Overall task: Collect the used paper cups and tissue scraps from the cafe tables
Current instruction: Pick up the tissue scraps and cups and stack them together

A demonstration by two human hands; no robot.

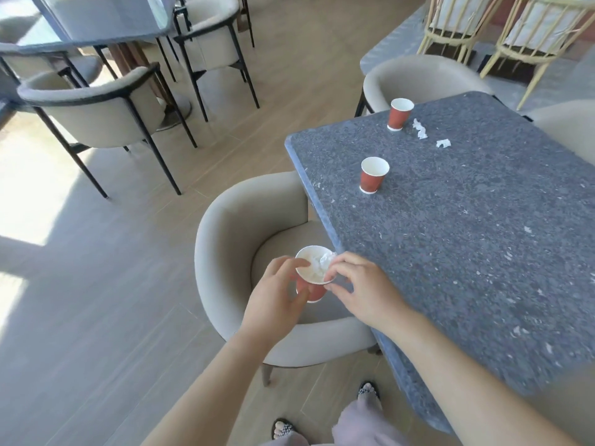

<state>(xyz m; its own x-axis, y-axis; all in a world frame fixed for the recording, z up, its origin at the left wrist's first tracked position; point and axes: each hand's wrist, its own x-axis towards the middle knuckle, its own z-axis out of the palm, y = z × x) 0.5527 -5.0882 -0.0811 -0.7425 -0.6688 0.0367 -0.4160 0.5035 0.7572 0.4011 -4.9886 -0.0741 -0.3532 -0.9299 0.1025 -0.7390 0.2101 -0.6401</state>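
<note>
Head view: left hand [277,294] grips red paper cup [310,292]; right hand [360,291] pinches tissue scrap [322,262] at its rim; 2 cups on table [483,236].

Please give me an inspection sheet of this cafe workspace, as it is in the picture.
Surface: grey speckled table.
Job's things: near cup and far cup upright on the table; scraps beside the far cup; held cup has tissue inside.
Clutter: nothing seen.
Grippers: left hand holds the held cup over a chair; right hand pinches its rim.
Cables: nothing seen.
Surroundings: other chairs, wood floor.
</note>
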